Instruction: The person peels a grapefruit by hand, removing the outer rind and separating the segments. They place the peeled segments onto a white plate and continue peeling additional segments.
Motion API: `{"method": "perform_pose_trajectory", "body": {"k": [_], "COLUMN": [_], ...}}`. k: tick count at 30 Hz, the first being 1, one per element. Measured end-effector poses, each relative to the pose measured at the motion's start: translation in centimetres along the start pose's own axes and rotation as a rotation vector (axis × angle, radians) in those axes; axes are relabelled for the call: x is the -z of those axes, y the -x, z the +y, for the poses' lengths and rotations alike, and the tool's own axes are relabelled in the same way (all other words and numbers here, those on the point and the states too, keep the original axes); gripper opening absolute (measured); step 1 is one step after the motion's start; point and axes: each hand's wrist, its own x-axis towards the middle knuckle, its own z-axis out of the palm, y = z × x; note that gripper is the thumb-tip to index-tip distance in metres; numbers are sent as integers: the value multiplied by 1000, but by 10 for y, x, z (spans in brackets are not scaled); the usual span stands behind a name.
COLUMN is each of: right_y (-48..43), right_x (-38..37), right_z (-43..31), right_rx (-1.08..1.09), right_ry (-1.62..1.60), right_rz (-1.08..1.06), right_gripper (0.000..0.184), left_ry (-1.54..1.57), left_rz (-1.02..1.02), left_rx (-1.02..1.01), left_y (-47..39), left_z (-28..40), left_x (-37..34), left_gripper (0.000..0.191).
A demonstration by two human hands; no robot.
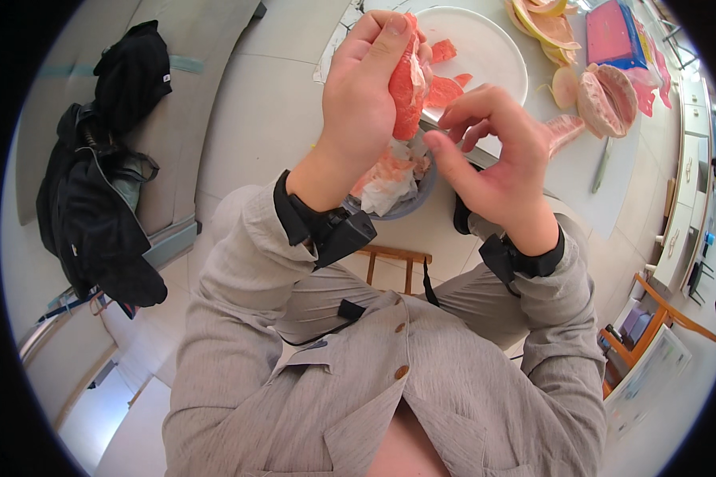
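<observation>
My left hand [358,89] grips a peeled red pomelo segment [407,104], with strips of pale membrane along its side. To its right, my right hand [507,161] is apart from the segment, thumb and fingers spread with nothing visible between them. Below the segment stands a waste bin [419,206] filled with crumpled tissue and membrane scraps [388,185]. Beyond my hands a round white plate [501,50] holds several pieces of red pulp [443,93]. An unpeeled segment [564,132] lies partly behind my right hand, beside the remaining pomelo [608,101].
A knife with a pale green handle [601,167] lies on the white table [617,188] at right. Pomelo rind [543,24] and a pink-and-blue plastic pack [614,36] are farther back. Black clothing [89,203] rests on a grey seat at left. A wooden chair [662,307] stands at right.
</observation>
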Motion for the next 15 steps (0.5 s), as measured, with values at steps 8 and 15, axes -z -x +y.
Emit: {"method": "perform_pose_trajectory", "body": {"k": [8,15], "right_y": [-8,-5], "right_x": [3,10], "right_z": [-3,-2], "right_rx": [-82,-198], "right_ry": [-108,-232], "right_rz": [70,25], "right_gripper": [22,12], "left_ry": [-335,-361], "left_rz": [-173,-156], "left_rx": [-275,-319], "left_y": [11,7], "left_z": [-15,-22], "left_x": [-15,-17], "left_gripper": [24,22]}}
